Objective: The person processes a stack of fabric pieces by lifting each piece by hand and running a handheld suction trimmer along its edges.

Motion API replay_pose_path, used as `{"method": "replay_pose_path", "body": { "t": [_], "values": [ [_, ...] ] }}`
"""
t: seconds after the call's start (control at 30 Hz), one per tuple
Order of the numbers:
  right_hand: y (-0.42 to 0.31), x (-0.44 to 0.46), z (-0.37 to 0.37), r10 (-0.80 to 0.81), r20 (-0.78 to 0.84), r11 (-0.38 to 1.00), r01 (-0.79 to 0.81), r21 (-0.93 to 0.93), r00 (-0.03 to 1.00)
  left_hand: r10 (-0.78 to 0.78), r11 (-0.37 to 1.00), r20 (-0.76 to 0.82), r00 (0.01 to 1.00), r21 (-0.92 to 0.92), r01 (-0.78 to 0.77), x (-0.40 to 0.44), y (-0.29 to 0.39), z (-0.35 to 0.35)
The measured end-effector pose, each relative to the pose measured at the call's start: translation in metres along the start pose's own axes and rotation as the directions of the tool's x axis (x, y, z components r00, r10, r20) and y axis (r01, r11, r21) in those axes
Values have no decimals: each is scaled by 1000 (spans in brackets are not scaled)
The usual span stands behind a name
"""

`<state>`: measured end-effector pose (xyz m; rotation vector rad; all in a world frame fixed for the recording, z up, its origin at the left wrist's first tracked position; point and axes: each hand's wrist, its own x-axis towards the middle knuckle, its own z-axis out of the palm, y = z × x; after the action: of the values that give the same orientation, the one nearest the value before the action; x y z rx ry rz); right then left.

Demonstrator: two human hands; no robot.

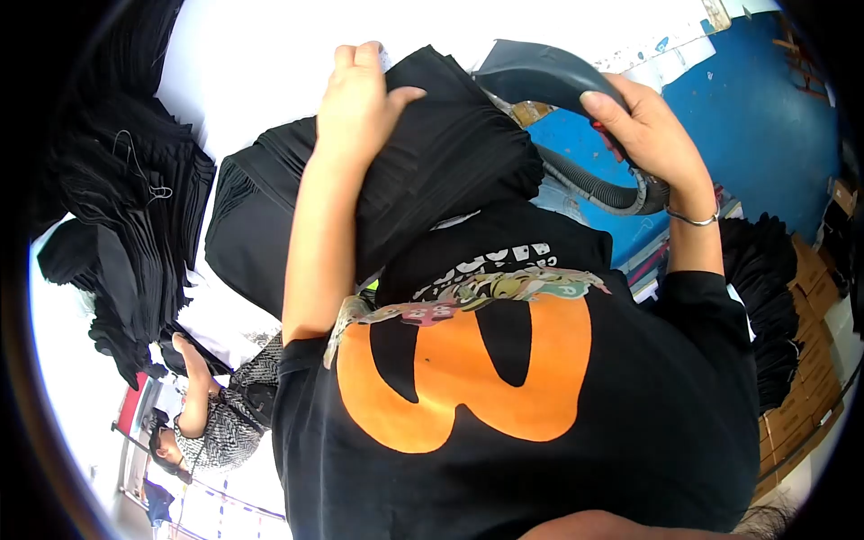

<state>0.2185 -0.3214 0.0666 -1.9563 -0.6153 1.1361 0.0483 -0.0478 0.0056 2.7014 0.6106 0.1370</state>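
My left hand (pixel 358 103) rests on a thick pile of folded black fabric pieces (pixel 441 135), its thumb spread away from the fingers. The fingertips lie toward the pile's far edge and are partly hidden. My right hand (pixel 650 130) is wrapped around a dark grey handheld nozzle tool (pixel 549 74) with a corrugated hose (pixel 585 184). A red part shows beneath my grip. The flat end of the tool points left, close to the pile's upper right corner.
More black fabric stacks (pixel 135 189) lie at the left on the white table (pixel 261 54). Another person (pixel 220 414) is at the lower left. Cardboard boxes (pixel 801 360) and a black fabric bundle (pixel 760 297) stand at the right, near the blue floor (pixel 747 117).
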Motion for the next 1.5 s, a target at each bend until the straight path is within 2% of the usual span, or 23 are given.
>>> {"method": "replay_pose_path", "body": {
  "t": [0.07, 0.13, 0.17, 0.2, 0.27, 0.3, 0.37, 0.4, 0.43, 0.53, 0.57, 0.67, 0.73, 0.77, 0.9, 0.97, 1.07, 1.17, 1.2, 1.33, 1.4, 1.43, 1.5],
  "values": [
    [3, -4, 1, 13, -4, 1000, -13, -9, 1000, 100, 993, 91, 991, 54, -105, 5, -2, 7],
    [13, -4, -2, 64, 5, 998, -64, 31, 998, 154, 987, 153, 976, -76, -144, 7, -2, 7],
    [11, -5, -3, 76, 19, 996, -77, 51, 997, 17, 993, 257, 966, -119, 14, 3, 2, 2],
    [10, 2, 0, 79, 15, 995, -80, 61, 997, 23, 993, 264, 964, -115, 7, 6, 3, 1],
    [9, 26, 14, -106, 133, 982, 125, -143, 985, -105, 893, 434, 895, -355, 277, 5, 2, 2],
    [3, 37, 25, -179, 96, 969, 192, -157, 979, -45, 837, 407, 912, -483, 256, 5, 0, 4],
    [-1, 66, 35, -361, -3, 922, 357, -150, 932, -85, 823, 432, 898, -478, 308, 2, 1, 3],
    [0, 64, 34, -346, -73, 934, 337, -116, 935, -133, 800, 456, 880, -475, 367, 2, 0, -1],
    [-4, 61, 34, -329, -143, 944, 321, -78, 933, -208, 914, 452, 867, -227, 337, 4, -1, -5],
    [-9, 37, 6, -191, -21, 982, 191, 6, 981, -192, 857, 501, 844, -333, 393, 6, 3, -11],
    [-2, 39, 9, -204, 55, 972, 209, -104, 977, -222, 770, 628, 746, -357, 530, 9, 5, -11],
    [8, 51, 26, -322, 79, 900, 331, -283, 943, -126, 830, 472, 873, -431, 353, 7, 6, -11],
    [-10, 48, 24, -112, 13, 993, 111, 31, 994, -20, 814, 394, 919, -527, 244, 11, -1, -24],
    [-18, 37, 13, -176, -48, 982, 179, 60, 983, 74, 773, 306, 949, -619, 139, 10, -4, -33],
    [13, 15, -31, -179, -78, 978, 186, 97, 981, 111, 692, 302, 947, -707, 144, 19, 2, -49],
    [15, 9, -45, -178, 49, 971, 168, 170, 983, 127, 700, 279, 952, -705, 113, 13, 5, -26],
    [-3, 34, -25, -155, 347, 958, 227, -175, 925, 142, 724, 260, 955, -686, 79, 8, 0, -3],
    [-26, 55, 5, -297, 156, 945, 314, -91, 942, -51, 645, 463, 885, -661, 383, 7, 4, -14],
    [-36, 47, -1, -267, 44, 949, 271, -161, 963, -43, 654, 467, 883, -655, 378, 8, 3, -13],
    [-3, 21, -31, -113, 168, 978, 139, -156, 979, -39, 715, 368, 929, -639, 283, 7, 2, -3],
    [6, 31, -8, -208, 172, 930, 249, -269, 963, -91, 481, 398, 913, -785, 390, 9, 6, 5],
    [-18, 28, 5, -125, 84, 978, 137, -158, 989, -63, 625, 270, 961, -740, 249, 10, 7, 9],
    [-9, 37, 6, -90, 0, 992, 90, -83, 996, -135, 698, 230, 964, -668, 257, 8, 11, 2]
  ]
}}
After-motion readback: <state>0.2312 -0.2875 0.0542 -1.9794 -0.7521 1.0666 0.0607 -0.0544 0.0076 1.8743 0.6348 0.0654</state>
